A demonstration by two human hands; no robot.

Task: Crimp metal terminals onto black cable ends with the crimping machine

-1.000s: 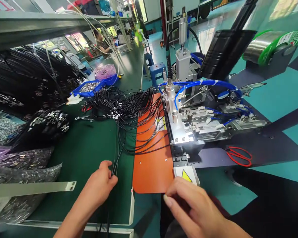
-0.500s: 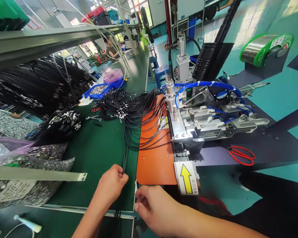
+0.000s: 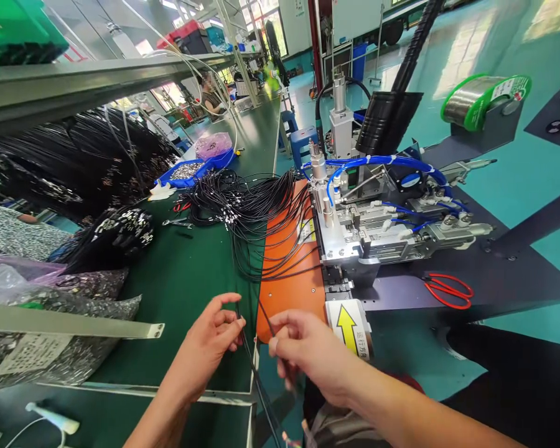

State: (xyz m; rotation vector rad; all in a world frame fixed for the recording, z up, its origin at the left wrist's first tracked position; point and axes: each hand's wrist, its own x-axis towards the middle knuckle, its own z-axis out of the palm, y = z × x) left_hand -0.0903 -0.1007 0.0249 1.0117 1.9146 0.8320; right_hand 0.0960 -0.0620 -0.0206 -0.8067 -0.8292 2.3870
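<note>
My left hand [image 3: 217,330] is over the green mat's right edge, its thumb and fingers closed around thin black cables [image 3: 256,373] that hang down past the table edge. Just to its right, my right hand [image 3: 292,342] pinches a black cable in front of the orange plate [image 3: 289,292]. A large bundle of black cables [image 3: 242,199] with small metal ends lies farther back, some of them running across the plate to the silver machine [image 3: 336,236].
Red-handled scissors [image 3: 448,290] lie on the machine's dark base. A solder spool [image 3: 485,102] stands at the right. Bags of metal parts [image 3: 98,323] and a metal bar [image 3: 74,323] are at the left. Blue trays [image 3: 186,172] sit farther back. A person [image 3: 210,96] is in the distance.
My right hand has moved up and now has a cable between its fingers. My left hand has shifted slightly right, and the cables below it now slant down to the right.
</note>
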